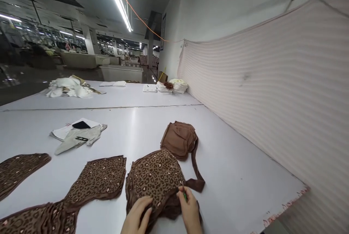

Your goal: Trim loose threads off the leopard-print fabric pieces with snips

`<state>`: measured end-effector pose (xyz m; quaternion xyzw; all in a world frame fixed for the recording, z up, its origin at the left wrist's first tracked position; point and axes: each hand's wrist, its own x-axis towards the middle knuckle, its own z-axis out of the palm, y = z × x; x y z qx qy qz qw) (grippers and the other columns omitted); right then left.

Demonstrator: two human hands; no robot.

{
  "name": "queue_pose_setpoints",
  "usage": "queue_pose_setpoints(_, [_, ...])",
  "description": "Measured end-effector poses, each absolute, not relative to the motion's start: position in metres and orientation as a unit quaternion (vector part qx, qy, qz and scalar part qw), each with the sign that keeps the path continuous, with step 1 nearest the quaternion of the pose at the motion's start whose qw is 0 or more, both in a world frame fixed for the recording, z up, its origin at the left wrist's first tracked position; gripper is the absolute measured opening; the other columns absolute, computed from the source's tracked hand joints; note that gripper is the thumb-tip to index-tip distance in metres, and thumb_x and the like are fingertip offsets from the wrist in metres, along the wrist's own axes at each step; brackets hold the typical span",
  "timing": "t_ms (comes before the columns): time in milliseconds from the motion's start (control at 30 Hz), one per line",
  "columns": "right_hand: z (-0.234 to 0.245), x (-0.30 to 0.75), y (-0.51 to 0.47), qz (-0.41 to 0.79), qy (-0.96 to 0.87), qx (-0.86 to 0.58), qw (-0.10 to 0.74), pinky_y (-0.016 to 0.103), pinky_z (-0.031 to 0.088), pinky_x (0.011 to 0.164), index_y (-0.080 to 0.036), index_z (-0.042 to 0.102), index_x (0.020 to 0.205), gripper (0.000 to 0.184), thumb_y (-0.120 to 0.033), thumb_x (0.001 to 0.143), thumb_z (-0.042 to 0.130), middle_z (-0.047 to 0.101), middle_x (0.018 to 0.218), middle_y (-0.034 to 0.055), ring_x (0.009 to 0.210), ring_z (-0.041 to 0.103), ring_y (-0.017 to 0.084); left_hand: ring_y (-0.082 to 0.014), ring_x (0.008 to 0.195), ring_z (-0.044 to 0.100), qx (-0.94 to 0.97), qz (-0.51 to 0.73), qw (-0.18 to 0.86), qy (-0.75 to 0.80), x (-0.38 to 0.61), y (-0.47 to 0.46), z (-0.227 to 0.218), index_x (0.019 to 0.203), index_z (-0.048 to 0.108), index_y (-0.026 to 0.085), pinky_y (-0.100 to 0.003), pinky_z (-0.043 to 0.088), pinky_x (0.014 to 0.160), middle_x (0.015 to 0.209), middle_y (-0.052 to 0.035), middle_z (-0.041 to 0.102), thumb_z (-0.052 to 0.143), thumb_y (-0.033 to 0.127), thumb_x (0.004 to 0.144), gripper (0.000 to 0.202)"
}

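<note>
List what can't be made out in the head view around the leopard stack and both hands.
- Left hand: wrist cut off by the bottom edge.
- Right hand: thin green item at its fingertips, too small to identify.
- Leopard-print stack: near edge hidden under both hands; piece count unreadable.
- Brown stack: lower layers hidden by the top one.

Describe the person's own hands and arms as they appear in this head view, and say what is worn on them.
Only the left hand and right hand show, at the bottom edge, cut off near the wrists. Both are bare: no gloves, rings, watch or sleeves in view. The fingers are slim with short nails. The forearms are out of frame.
</note>
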<state>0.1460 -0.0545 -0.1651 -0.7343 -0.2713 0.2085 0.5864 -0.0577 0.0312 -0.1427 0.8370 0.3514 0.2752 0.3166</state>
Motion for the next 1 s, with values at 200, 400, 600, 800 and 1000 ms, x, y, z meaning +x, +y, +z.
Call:
queue_pose_setpoints(200, [-0.168,0.227,-0.023,0.201,-0.380,-0.708,0.560,0.039,0.045,0.096,-0.019,0.070,0.098,0.033,-0.026,0.070,0.053,0.069,0.104,0.0093,0.102,0.062,0.025,-0.0239,0.103,0.056,0.866,0.218,0.216,0.395,0.058,0.032,-0.113,0.105,0.063,0.020,-0.043,0.046,0.092,0.111,-0.0088,0.063,0.039,0.021,0.087,0.030])
queue_pose_setpoints(400, [-0.179,0.241,0.004,0.270,-0.444,-0.664,0.538,0.036,0.046,0.094,-0.021,0.068,0.103,0.039,-0.017,0.066,0.054,0.068,0.103,0.0066,0.100,0.062,0.022,-0.0236,0.101,0.052,0.848,0.162,0.175,0.474,0.094,0.043,-0.126,0.102,0.060,0.018,-0.036,0.042,0.090,0.104,-0.0084,0.056,0.051,0.017,0.077,0.027])
queue_pose_setpoints(600, [-0.178,0.251,0.000,0.311,-0.458,-0.644,0.527,0.033,0.047,0.087,-0.021,0.067,0.090,0.023,-0.023,0.072,0.054,0.068,0.094,0.0046,0.093,0.062,0.021,-0.0239,0.101,0.051,0.757,0.255,0.369,0.474,0.091,0.058,-0.139,0.091,0.059,0.019,-0.040,0.037,0.095,0.099,-0.0070,0.057,0.048,0.014,0.072,0.022])
queue_pose_setpoints(800, [-0.176,0.255,-0.002,0.354,-0.455,-0.639,0.510,0.029,0.049,0.070,-0.022,0.063,0.083,0.017,-0.034,0.076,0.055,0.064,0.075,-0.0001,0.076,0.060,0.019,-0.0191,0.089,0.061,0.664,0.264,0.531,0.455,0.056,0.083,-0.124,0.106,0.054,0.017,-0.034,0.049,0.081,0.101,-0.0092,0.065,0.038,0.031,0.084,0.031])
queue_pose_setpoints(1000, [-0.172,0.255,-0.002,0.345,-0.477,-0.643,0.490,0.030,0.045,0.079,-0.022,0.058,0.079,0.010,-0.030,0.078,0.052,0.060,0.083,0.0006,0.083,0.057,0.019,-0.0198,0.096,0.055,0.761,0.243,0.412,0.438,0.073,0.061,-0.113,0.092,0.062,0.021,-0.035,0.042,0.091,0.098,-0.0052,0.061,0.052,0.025,0.080,0.017])
